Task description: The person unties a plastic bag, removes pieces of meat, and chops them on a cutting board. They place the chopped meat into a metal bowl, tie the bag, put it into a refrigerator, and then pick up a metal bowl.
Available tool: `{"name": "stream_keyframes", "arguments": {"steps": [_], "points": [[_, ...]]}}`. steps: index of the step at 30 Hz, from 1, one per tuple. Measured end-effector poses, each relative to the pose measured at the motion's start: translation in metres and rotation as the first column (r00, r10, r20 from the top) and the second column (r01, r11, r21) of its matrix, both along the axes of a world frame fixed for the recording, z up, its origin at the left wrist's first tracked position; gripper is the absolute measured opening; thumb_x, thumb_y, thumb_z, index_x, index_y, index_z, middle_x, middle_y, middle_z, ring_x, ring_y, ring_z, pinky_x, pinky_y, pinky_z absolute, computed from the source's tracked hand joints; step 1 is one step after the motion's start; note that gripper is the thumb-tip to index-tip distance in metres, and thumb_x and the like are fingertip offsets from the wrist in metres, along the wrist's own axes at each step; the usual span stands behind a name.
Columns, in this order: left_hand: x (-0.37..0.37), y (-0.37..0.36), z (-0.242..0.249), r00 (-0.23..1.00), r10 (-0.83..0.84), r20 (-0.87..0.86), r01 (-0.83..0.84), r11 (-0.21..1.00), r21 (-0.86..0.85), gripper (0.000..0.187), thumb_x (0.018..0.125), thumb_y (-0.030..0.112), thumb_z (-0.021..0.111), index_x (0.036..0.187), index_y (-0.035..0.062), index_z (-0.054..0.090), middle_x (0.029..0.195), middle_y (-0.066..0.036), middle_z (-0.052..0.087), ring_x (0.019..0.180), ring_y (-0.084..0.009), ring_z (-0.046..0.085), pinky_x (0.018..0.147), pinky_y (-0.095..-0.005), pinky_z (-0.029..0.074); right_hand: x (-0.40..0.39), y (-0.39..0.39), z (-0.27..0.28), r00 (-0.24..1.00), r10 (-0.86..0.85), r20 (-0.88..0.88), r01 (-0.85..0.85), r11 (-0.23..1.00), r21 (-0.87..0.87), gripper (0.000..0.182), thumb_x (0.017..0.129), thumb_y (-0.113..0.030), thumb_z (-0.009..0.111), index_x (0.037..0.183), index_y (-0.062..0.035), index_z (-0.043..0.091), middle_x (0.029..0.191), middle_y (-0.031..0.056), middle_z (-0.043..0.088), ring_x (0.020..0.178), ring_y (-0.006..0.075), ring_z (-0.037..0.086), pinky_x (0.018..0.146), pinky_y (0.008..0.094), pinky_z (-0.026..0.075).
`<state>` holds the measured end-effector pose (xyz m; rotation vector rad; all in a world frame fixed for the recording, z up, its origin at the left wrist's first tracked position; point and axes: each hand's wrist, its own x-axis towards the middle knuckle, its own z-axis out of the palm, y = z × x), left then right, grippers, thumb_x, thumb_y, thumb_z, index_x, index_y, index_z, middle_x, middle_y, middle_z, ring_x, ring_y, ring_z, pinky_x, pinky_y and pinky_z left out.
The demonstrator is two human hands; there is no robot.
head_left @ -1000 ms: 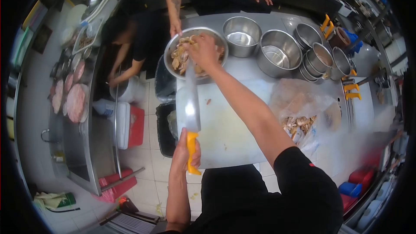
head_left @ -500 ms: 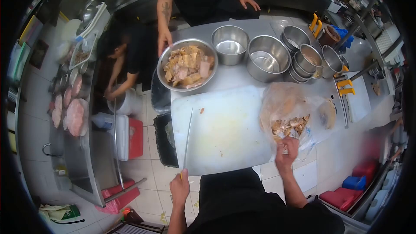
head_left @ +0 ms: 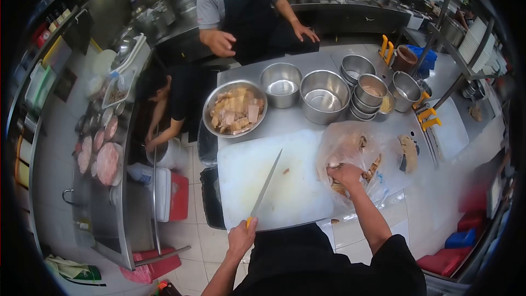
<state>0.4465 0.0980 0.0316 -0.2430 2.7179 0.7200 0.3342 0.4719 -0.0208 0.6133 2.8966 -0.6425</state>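
My left hand (head_left: 241,239) is closed around the yellow handle of a long knife (head_left: 267,185). Its blade slants up and to the right over a white cutting board (head_left: 298,203). A small brown scrap (head_left: 286,171) lies on the board near the blade. To the right, my right hand (head_left: 345,175) reaches into the mouth of a clear plastic bag (head_left: 342,137), fingers curled in and partly hidden. Brown cooked-looking food pieces (head_left: 372,169) show in the bag beside that hand. Beyond the board stands a steel bowl (head_left: 207,111) filled with chunks of meat.
Several steel pots (head_left: 324,97) stand at the table's far side. Yellow-handled tools (head_left: 432,123) lie at the right. A person in a dark apron (head_left: 249,16) faces me across the table; another in black (head_left: 183,90) bends at the left. Pink meat slabs (head_left: 109,163) rest on the left counter.
My right hand has moved from the bag's near edge into its opening. The knife has swung rightward over the board. The person opposite has let go of the bowl.
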Motion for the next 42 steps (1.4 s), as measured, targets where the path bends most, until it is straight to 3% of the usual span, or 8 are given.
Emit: {"name": "stream_keyframes", "arguments": {"steps": [5, 10, 16, 20, 23, 26, 29, 42], "points": [[0.020, -0.023, 0.006, 0.983, -0.087, 0.159, 0.059, 0.983, 0.175, 0.066, 0.095, 0.057, 0.040, 0.083, -0.0027, 0.066, 0.077, -0.026, 0.065, 0.080, -0.0448, 0.064, 0.075, -0.0475, 0.048, -0.007, 0.006, -0.023, 0.958, 0.081, -0.275, -0.010, 0.968, 0.251, 0.068, 0.063, -0.057, 0.067, 0.109, -0.0079, 0.067, 0.119, 0.0179, 0.061, 0.113, 0.0357, 0.054, 0.098, 0.0456, 0.041], [0.039, -0.035, -0.015, 0.954, -0.107, 0.281, 0.023, 0.957, 0.289, 0.067, 0.092, 0.061, 0.048, 0.073, -0.0016, 0.063, 0.059, -0.010, 0.059, 0.056, -0.0190, 0.058, 0.056, -0.0361, 0.047, -0.028, -0.009, 0.030, 0.883, 0.055, 0.466, -0.114, 0.988, 0.100, 0.067, 0.083, -0.060, 0.042, 0.113, -0.0053, 0.067, 0.120, 0.0192, 0.063, 0.110, 0.0335, 0.061, 0.097, 0.0465, 0.043], [0.036, -0.040, -0.033, 0.945, 0.105, 0.308, -0.197, 0.938, 0.286, 0.058, 0.094, 0.049, 0.051, 0.072, -0.0026, 0.062, 0.058, -0.010, 0.057, 0.057, -0.0212, 0.057, 0.059, -0.0373, 0.046, -0.008, 0.032, -0.010, 0.936, 0.316, 0.156, -0.316, 0.948, -0.026, 0.070, 0.089, -0.062, 0.030, 0.116, -0.0082, 0.066, 0.115, 0.0178, 0.066, 0.105, 0.0353, 0.064, 0.092, 0.0456, 0.046], [0.028, -0.032, -0.019, 0.925, 0.193, 0.328, -0.317, 0.867, 0.385, 0.058, 0.095, 0.049, 0.051, 0.064, -0.0001, 0.057, 0.049, -0.003, 0.047, 0.043, -0.0109, 0.044, 0.043, -0.0304, 0.036, -0.028, 0.015, 0.003, 0.789, 0.529, 0.313, -0.583, 0.805, 0.109, 0.062, 0.091, -0.056, 0.035, 0.124, -0.0102, 0.061, 0.117, 0.0159, 0.065, 0.106, 0.0356, 0.063, 0.095, 0.0444, 0.045], [0.024, -0.020, -0.016, 0.913, 0.208, 0.350, -0.362, 0.807, 0.466, 0.058, 0.095, 0.049, 0.052, 0.062, 0.0012, 0.057, 0.046, -0.001, 0.044, 0.039, -0.0084, 0.040, 0.038, -0.0278, 0.031, -0.031, -0.001, 0.011, 0.955, 0.171, 0.242, -0.186, 0.982, 0.040, 0.025, 0.086, -0.022, 0.051, 0.102, -0.0104, 0.066, 0.099, 0.0141, 0.068, 0.093, 0.0339, 0.066, 0.080, 0.0433, 0.051], [0.024, -0.015, -0.023, 0.941, 0.182, 0.284, -0.301, 0.833, 0.464, 0.059, 0.095, 0.050, 0.052, 0.062, 0.0017, 0.055, 0.046, 0.000, 0.043, 0.037, -0.0085, 0.040, 0.036, -0.0275, 0.029, -0.042, 0.015, -0.020, 0.801, 0.584, 0.128, -0.596, 0.797, 0.093, 0.023, 0.082, -0.020, 0.055, 0.100, -0.0080, 0.065, 0.100, 0.0151, 0.068, 0.094, 0.0350, 0.065, 0.079, 0.0435, 0.050], [0.023, -0.009, -0.016, 0.941, 0.174, 0.289, -0.289, 0.859, 0.424, 0.059, 0.096, 0.050, 0.051, 0.062, 0.0019, 0.056, 0.046, -0.001, 0.043, 0.036, -0.0087, 0.039, 0.035, -0.0271, 0.029, -0.050, 0.013, -0.018, 0.818, 0.508, 0.270, -0.441, 0.855, -0.273, 0.026, 0.079, -0.018, 0.059, 0.102, -0.0090, 0.066, 0.100, 0.0150, 0.068, 0.093, 0.0347, 0.065, 0.079, 0.0437, 0.050], [0.037, -0.034, 0.003, 0.839, -0.016, 0.545, -0.300, 0.821, 0.486, 0.063, 0.096, 0.055, 0.046, 0.065, 0.0008, 0.056, 0.045, -0.002, 0.043, 0.035, -0.0110, 0.040, 0.035, -0.0272, 0.031, -0.072, 0.011, 0.040, 0.910, 0.394, -0.126, -0.311, 0.852, 0.421, 0.033, 0.084, -0.023, 0.055, 0.108, -0.0033, 0.066, 0.109, 0.0205, 0.065, 0.102, 0.0346, 0.062, 0.090, 0.0454, 0.048]]}}
